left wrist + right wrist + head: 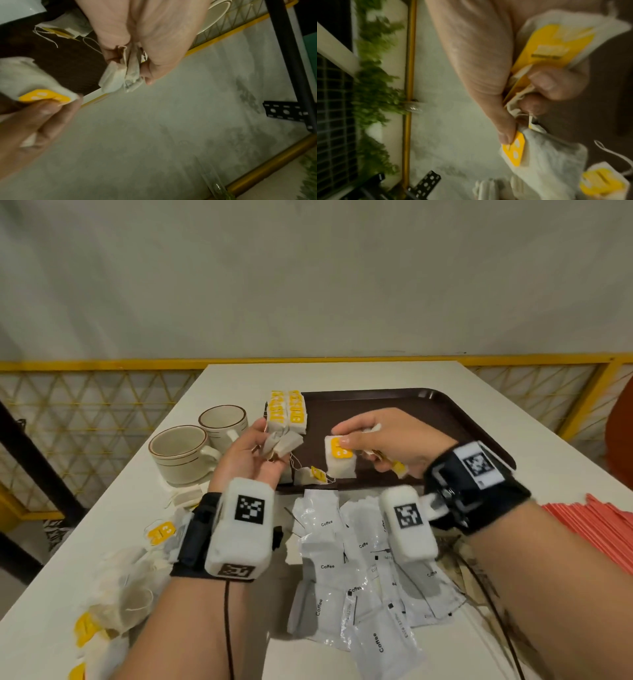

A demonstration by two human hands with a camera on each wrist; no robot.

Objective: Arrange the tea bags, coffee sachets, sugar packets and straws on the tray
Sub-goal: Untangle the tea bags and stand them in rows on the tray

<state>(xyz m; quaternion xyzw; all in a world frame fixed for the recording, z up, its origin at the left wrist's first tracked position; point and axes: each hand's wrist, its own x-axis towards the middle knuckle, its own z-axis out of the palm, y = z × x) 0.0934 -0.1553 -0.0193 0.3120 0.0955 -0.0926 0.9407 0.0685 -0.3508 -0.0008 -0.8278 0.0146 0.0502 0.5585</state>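
A dark brown tray (445, 412) lies on the white table, with two rows of yellow-tagged tea bags (287, 412) stacked at its far left corner. My left hand (255, 453) grips a small bunch of tea bags (282, 445) over the tray's left edge; the bunch (120, 75) shows between its fingers. My right hand (373, 440) pinches a tea bag (340, 458) by its yellow tag above the tray and holds more bags (556, 44) in its curled fingers. White coffee sachets (342, 577) lie heaped in front of the tray. Red straws (596, 525) lie at the right.
Two cream cups (202, 443) stand left of the tray. Loose tea bags (126, 594) are scattered on the table's near left, and one (313, 475) lies on the tray's front edge. A yellow mesh railing (85, 405) runs behind the table.
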